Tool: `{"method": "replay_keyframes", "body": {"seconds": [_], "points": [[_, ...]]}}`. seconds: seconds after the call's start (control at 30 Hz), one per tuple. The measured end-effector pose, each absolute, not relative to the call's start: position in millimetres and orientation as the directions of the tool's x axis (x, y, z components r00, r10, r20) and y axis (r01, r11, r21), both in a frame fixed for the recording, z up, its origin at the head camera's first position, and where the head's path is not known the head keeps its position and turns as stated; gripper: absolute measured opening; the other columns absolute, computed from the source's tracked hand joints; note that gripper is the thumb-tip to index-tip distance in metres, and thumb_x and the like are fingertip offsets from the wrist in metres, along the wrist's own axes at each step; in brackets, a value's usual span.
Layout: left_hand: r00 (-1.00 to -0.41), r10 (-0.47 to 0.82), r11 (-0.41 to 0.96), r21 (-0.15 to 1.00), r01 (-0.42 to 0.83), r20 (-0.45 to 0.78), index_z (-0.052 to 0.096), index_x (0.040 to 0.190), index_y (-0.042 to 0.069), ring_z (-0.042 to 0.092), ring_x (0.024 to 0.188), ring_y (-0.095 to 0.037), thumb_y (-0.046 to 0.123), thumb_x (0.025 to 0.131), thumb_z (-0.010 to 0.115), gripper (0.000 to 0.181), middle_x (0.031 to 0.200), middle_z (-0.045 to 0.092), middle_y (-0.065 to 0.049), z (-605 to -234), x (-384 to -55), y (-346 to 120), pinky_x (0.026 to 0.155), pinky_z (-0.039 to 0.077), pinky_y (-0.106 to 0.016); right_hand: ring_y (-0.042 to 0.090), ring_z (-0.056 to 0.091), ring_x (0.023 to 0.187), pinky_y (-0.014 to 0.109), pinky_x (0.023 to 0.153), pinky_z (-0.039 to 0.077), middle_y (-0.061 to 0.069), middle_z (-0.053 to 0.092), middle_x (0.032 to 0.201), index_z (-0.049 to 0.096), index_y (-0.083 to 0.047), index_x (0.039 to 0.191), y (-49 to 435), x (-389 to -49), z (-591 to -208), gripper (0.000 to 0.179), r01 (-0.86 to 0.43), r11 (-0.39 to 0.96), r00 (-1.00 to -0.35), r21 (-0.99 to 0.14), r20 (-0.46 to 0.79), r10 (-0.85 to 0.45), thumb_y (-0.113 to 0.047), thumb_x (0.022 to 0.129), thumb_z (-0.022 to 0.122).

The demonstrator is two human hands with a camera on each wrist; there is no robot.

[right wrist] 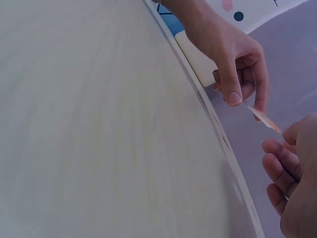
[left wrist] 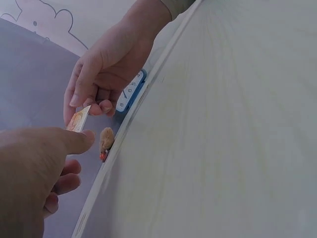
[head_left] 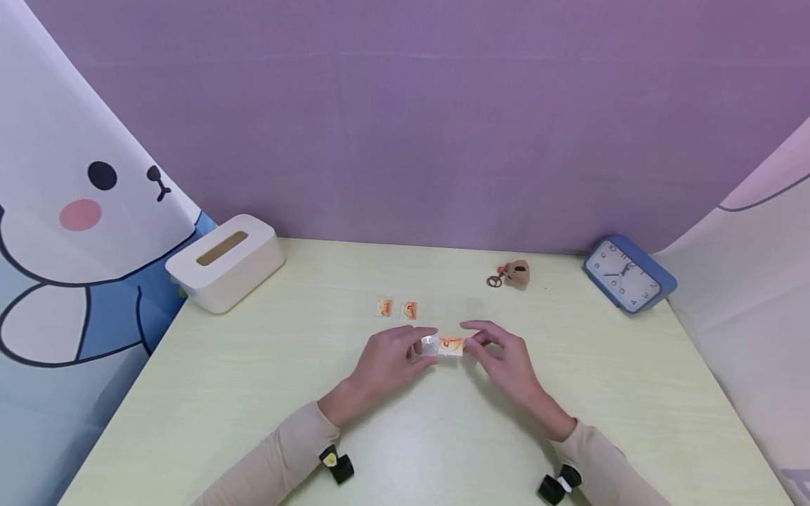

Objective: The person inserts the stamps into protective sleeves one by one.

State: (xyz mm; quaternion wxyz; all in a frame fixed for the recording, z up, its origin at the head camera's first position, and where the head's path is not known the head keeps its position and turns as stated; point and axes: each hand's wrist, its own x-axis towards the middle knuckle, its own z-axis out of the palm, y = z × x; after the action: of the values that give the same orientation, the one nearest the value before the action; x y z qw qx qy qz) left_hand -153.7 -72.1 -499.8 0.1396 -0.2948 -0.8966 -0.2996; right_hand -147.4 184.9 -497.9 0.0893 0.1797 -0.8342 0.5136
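Over the middle of the table, my left hand (head_left: 389,357) pinches a small clear plastic sleeve (head_left: 429,345) between thumb and fingers. A small card (head_left: 451,345) with orange print extends from the sleeve toward the right. My right hand (head_left: 506,358) pinches the card's right end. In the right wrist view the card (right wrist: 266,120) appears tilted between both hands. Two small orange-printed pieces, one on the left (head_left: 384,307) and one beside it (head_left: 408,310), lie flat beyond my left hand. A faint clear sleeve (head_left: 474,306) lies beyond my right hand.
A white tissue box (head_left: 253,270) stands at the table's back left. Toward the back right sit a brown keychain pouch (head_left: 517,274) with a ring and a blue clock (head_left: 629,274). A purple cloth (head_left: 405,140) hangs behind the table's far edge.
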Motion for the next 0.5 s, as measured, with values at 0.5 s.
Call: {"method": "replay_keyframes", "body": {"seconds": [0.5], "points": [[-0.79,0.436,0.64,0.469,0.609,0.431,0.08,0.134,0.012,0.061,0.07,-0.006,0.026,0.091,0.095,0.047,0.084,0.07,0.008,-498.3,-154.2,-74.8,0.067,0.05,-0.023,0.009,0.068,0.083,0.023,0.077,0.053,0.002,0.08,0.091,0.083,-0.006,0.105,191.9,-138.8,-496.1,0.011,-0.427,0.4,-0.904,-0.811,0.365,-0.223,0.003,0.1,0.079]]}}
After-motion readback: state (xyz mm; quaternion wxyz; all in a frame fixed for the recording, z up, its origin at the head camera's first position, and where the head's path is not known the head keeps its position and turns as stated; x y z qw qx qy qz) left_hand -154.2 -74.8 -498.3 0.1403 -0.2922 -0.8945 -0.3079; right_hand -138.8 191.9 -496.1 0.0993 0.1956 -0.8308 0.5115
